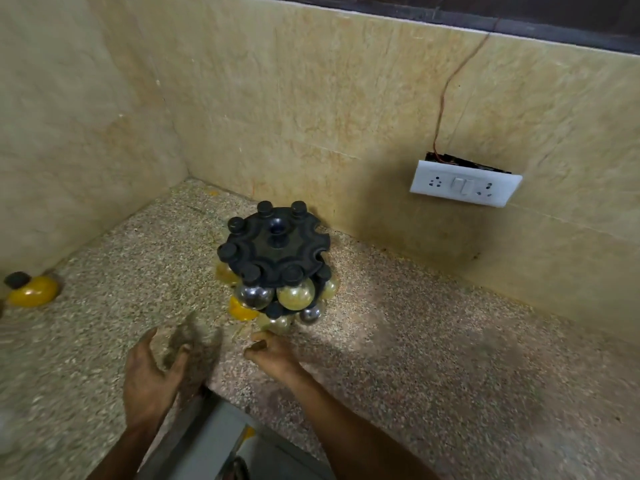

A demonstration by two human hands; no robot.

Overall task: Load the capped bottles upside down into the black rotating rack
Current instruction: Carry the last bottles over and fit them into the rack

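Note:
The black rotating rack (pixel 277 244) stands on the speckled counter near the back wall. Several round bottles with black caps sit in its slots, caps at the top plate; a clear one (pixel 253 296) and a yellowish one (pixel 296 294) face me. More bottles hang lower down. One yellow bottle with a black cap (pixel 33 290) lies on its side at the far left by the wall. My left hand (pixel 152 372) hovers in front of the rack, fingers spread and blurred, holding nothing. My right hand (pixel 273 351) is just below the rack's lowest bottles, fingers loosely curled, holding nothing.
Tiled walls meet in a corner behind the rack. A white switch and socket plate (pixel 465 183) with a thin wire above it hangs on the right wall. The counter's front edge (pixel 207 393) and a grey surface below lie between my forearms.

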